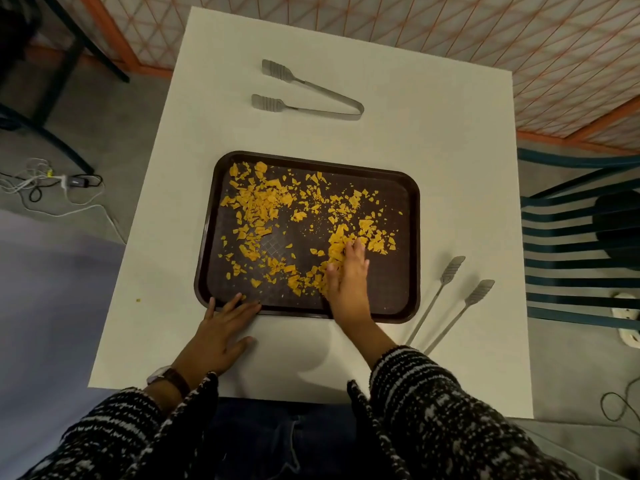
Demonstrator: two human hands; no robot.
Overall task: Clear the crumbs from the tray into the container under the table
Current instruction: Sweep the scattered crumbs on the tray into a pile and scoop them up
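Observation:
A dark brown tray (405, 271) lies in the middle of the white table (450, 150). Yellow-orange crumbs (263, 202) are scattered over most of its floor, thickest at the upper left and in a heap at the centre right. My right hand (348, 278) lies flat inside the tray with straight fingers resting against that heap. My left hand (221, 327) rests open on the table, its fingertips touching the tray's near left rim. No container is in view.
Metal tongs (311, 95) lie on the table beyond the tray. A second pair of tongs (446, 303) lies right of the tray. A blue slatted chair (581, 244) stands at the right. Cables (45, 185) lie on the floor at the left.

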